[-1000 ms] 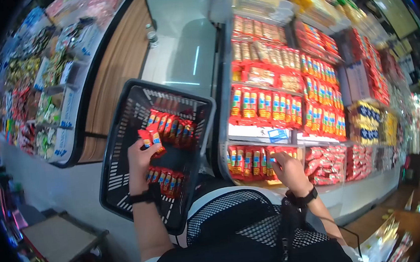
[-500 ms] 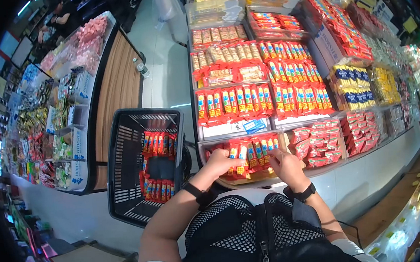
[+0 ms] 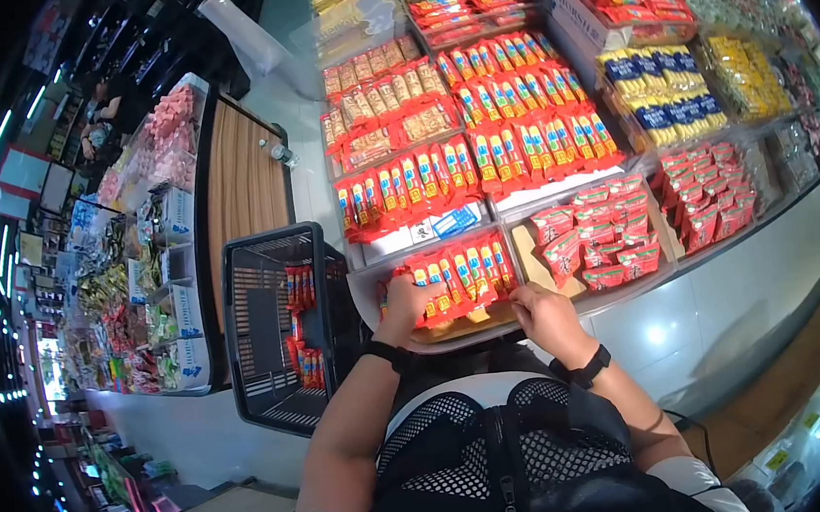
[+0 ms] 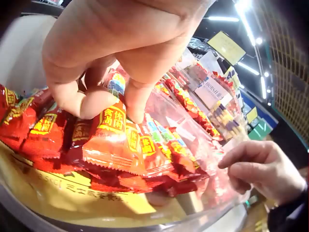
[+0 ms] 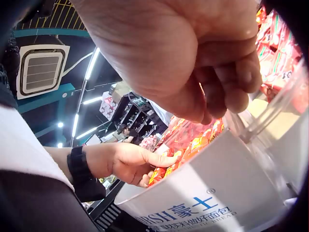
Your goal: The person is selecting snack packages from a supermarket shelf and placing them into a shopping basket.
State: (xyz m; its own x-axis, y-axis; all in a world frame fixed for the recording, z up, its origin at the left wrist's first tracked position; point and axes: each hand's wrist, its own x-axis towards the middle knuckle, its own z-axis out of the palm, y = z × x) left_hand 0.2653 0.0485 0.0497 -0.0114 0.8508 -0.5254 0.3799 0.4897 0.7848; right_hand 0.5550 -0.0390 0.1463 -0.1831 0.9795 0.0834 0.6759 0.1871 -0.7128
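Observation:
My left hand [image 3: 405, 307] is in the front bin [image 3: 437, 344] of the display, over a row of red-wrapped snack packets [image 3: 477, 268]. In the left wrist view, its thumb and fingers [image 4: 134, 104] pinch a red and yellow packet [image 4: 112, 137] among others lying side by side. At the bin's right front corner is my right hand [image 3: 555, 329], its fingers loosely curled with nothing seen between them. The right wrist view shows it [image 5: 159, 53] above the white bin wall [image 5: 203, 193]; whether it touches the rim, I cannot tell.
Left of the display, a black basket [image 3: 267, 237] holds red packets. Clear-walled compartments of red, blue and yellow packets [image 3: 666, 117] rise behind the bin, with small red bags [image 3: 604, 239] to its right. A wood-sided display [image 3: 245, 178] stands farther left.
My left hand was over the basket gripping red packets, then came right to the front bin, where it now pinches a packet. My right hand has stayed beside the bin. The view has shifted.

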